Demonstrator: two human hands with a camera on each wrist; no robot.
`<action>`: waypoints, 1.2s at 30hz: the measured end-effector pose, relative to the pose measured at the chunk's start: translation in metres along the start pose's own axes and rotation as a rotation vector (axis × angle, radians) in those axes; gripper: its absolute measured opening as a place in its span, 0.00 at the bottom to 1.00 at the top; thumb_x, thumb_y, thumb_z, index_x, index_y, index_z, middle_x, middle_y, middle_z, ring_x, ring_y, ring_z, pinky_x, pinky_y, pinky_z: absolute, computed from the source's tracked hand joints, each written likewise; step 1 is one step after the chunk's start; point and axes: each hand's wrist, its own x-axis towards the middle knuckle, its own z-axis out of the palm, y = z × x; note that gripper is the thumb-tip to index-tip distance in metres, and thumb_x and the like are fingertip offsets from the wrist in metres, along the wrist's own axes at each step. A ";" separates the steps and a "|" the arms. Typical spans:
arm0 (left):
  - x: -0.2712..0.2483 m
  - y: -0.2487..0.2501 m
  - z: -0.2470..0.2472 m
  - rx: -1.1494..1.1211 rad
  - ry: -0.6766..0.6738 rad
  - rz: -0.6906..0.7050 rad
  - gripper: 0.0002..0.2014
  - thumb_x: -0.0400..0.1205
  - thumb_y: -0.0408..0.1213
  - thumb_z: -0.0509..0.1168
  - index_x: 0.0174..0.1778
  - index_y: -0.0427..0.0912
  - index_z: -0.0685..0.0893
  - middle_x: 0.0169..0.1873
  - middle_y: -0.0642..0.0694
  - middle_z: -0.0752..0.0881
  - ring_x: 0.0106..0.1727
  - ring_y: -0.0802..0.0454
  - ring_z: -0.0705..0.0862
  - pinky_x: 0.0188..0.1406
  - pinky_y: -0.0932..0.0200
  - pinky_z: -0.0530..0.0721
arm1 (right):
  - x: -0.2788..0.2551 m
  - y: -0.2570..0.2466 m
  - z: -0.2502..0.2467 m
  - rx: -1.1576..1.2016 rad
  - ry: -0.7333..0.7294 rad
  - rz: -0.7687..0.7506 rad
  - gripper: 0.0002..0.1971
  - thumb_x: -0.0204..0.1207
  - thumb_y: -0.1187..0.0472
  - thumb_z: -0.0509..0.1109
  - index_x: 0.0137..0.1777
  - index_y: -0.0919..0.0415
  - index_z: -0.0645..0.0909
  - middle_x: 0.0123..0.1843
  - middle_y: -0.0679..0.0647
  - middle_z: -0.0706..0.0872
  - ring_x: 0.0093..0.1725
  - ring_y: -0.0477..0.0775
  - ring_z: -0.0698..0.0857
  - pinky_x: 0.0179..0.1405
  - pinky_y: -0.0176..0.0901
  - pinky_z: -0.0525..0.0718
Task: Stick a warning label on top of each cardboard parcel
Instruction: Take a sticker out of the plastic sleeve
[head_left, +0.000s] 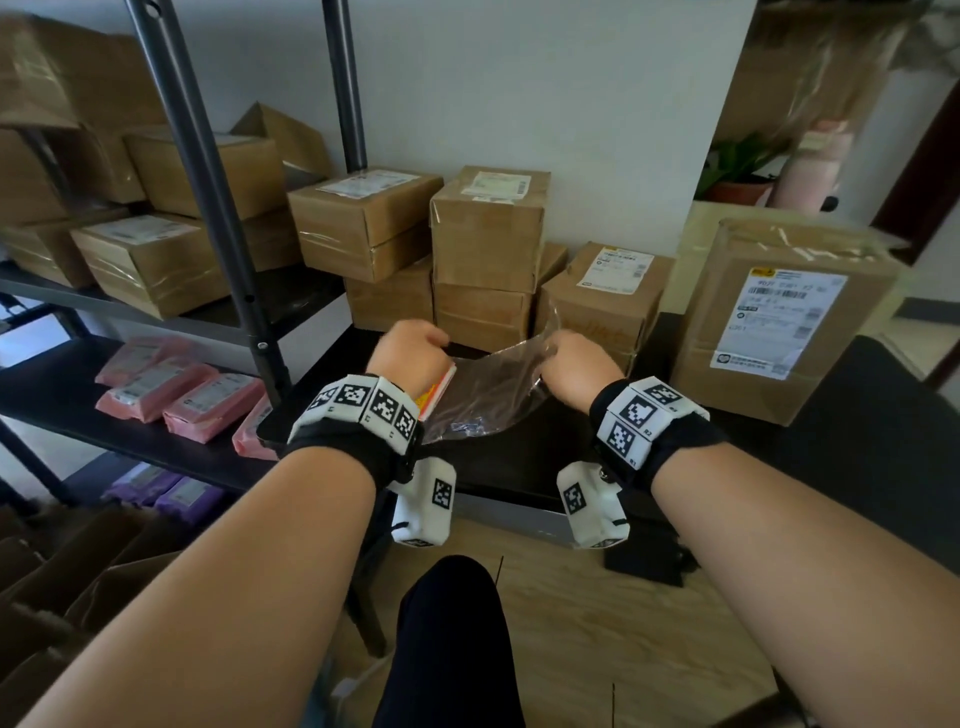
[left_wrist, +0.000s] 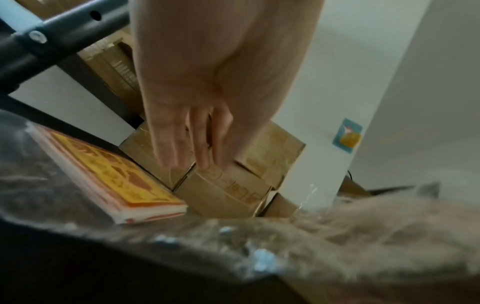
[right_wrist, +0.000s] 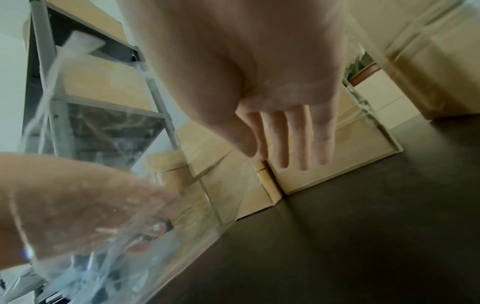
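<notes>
A stack of yellow-and-red warning labels (head_left: 440, 387) (left_wrist: 111, 174) lies on the dark table (head_left: 519, 457), at the left end of a clear plastic bag (head_left: 493, 395) (left_wrist: 337, 236). My left hand (head_left: 410, 353) (left_wrist: 187, 148) hovers just above the stack with its fingers hanging loosely, nothing in them. My right hand (head_left: 571, 364) (right_wrist: 280, 144) pinches the bag's right edge between thumb and forefinger and lifts it. Behind the hands stand cardboard parcels (head_left: 488, 228), one lower parcel (head_left: 613, 296) right of them and a large parcel (head_left: 779, 312) at the far right.
A black metal shelf rack (head_left: 218, 218) on the left holds more cardboard boxes (head_left: 150, 260) and pink mailers (head_left: 176, 389). A potted plant (head_left: 737, 171) sits at the back right. My knee (head_left: 452, 649) is below the table edge.
</notes>
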 end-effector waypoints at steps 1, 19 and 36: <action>-0.003 -0.001 0.004 0.116 -0.078 0.013 0.19 0.79 0.36 0.70 0.67 0.44 0.83 0.64 0.47 0.84 0.64 0.47 0.82 0.62 0.56 0.79 | 0.000 0.002 -0.002 0.026 0.063 0.031 0.14 0.83 0.62 0.58 0.64 0.63 0.79 0.59 0.59 0.84 0.60 0.62 0.84 0.56 0.48 0.78; -0.024 0.035 0.049 0.641 -0.362 0.025 0.22 0.86 0.29 0.52 0.76 0.41 0.75 0.75 0.38 0.74 0.73 0.38 0.74 0.73 0.44 0.74 | 0.004 0.031 0.000 -0.067 -0.072 0.271 0.13 0.81 0.60 0.66 0.57 0.69 0.83 0.58 0.65 0.87 0.53 0.62 0.87 0.50 0.50 0.86; -0.015 -0.006 0.024 0.713 -0.153 -0.262 0.24 0.83 0.38 0.61 0.78 0.48 0.72 0.72 0.41 0.73 0.72 0.40 0.70 0.68 0.43 0.73 | -0.005 0.010 0.000 1.046 -0.244 0.575 0.23 0.89 0.62 0.43 0.77 0.72 0.68 0.78 0.68 0.73 0.76 0.67 0.75 0.64 0.51 0.78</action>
